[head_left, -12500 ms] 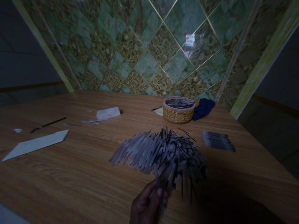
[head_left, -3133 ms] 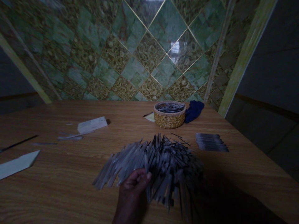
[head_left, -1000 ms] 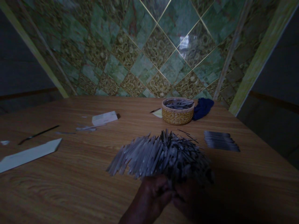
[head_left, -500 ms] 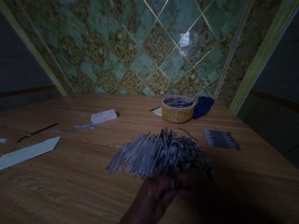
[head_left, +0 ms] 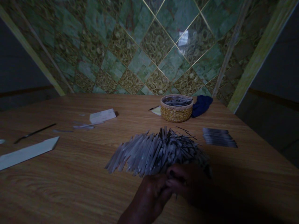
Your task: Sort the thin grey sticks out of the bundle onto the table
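Observation:
My left hand [head_left: 151, 191] and my right hand [head_left: 187, 180] meet at the near edge of a loose pile of slim, clear-sleeved dark sticks [head_left: 144, 152]. Both are closed, fingers pressed together at the same spot. A small dark tip [head_left: 172, 173] shows at the right fingers; dim light and the fingers hide the rest of what is pinched. The pile's left side looks pale and translucent, its right side darker. Farther right, a flat row of similar sleeved sticks [head_left: 219, 137] lies side by side.
A round woven basket [head_left: 177, 113] holding more sticks stands at the back, beside a dark blue cloth [head_left: 202, 105]. Leftward on the wooden table [head_left: 77, 186] lie a white box [head_left: 102, 115], loose clear strips [head_left: 84, 126], a thin dark tool [head_left: 35, 133] and a pale flat strip [head_left: 30, 152].
My right hand has risen slightly and turned, so its fingers and a dark tip show more clearly over the left fingers. The pile looks the same; the view has shifted a little.

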The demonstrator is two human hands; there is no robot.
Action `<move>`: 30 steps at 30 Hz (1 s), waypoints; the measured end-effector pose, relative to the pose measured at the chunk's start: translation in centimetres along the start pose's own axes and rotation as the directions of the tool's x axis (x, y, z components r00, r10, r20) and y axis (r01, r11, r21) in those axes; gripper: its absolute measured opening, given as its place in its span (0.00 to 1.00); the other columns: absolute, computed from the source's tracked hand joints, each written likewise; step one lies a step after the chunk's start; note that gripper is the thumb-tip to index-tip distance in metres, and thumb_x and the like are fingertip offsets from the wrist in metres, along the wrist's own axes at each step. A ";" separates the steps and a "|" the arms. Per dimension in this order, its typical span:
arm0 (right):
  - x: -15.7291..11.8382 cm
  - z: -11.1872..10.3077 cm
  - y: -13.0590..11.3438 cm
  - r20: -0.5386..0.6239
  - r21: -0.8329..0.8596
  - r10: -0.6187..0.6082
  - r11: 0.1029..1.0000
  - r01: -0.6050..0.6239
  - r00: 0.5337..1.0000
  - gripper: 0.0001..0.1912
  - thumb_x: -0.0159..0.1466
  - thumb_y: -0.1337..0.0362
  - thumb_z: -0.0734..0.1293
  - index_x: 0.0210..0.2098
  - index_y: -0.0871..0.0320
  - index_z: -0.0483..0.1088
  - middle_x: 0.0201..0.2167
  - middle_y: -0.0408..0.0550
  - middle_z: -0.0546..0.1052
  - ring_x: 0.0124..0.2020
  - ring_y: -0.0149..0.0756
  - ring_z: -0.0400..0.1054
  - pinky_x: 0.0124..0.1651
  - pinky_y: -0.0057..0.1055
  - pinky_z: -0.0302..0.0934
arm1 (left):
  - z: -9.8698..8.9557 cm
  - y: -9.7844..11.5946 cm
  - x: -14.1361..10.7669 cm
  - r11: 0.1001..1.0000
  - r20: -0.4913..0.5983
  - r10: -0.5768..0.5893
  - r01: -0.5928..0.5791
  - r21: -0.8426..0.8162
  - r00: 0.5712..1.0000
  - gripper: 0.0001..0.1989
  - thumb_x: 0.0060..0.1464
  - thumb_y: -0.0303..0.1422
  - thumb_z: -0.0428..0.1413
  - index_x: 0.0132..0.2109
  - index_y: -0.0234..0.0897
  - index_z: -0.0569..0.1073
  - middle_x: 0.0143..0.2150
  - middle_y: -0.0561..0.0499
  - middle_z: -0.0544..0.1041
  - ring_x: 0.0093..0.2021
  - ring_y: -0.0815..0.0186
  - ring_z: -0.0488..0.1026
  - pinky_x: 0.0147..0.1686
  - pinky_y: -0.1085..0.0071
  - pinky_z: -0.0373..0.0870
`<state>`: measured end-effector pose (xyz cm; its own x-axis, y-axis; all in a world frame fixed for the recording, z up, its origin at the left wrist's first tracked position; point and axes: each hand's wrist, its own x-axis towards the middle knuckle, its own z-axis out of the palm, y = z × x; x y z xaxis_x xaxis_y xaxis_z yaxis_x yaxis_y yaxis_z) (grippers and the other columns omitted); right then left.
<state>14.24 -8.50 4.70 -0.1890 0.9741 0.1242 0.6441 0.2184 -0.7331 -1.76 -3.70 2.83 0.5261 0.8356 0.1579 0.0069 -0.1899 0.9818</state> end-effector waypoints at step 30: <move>-0.7 2.8 1.0 -0.123 -0.280 -0.160 0.952 0.120 0.979 0.14 0.64 0.61 0.55 0.26 0.59 0.63 0.20 0.42 0.67 0.21 0.28 0.57 0.24 0.27 0.43 | -1.0 -1.3 -0.2 0.895 0.361 0.082 -0.228 0.384 0.929 0.09 0.55 0.29 0.52 0.29 0.36 0.74 0.27 0.51 0.75 0.28 0.66 0.72 0.30 0.73 0.65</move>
<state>12.99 -9.07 2.02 -0.1966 0.9264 0.3212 0.7984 0.3414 -0.4961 -2.72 -3.07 1.65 0.7962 0.5748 0.1888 0.2126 -0.5580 0.8022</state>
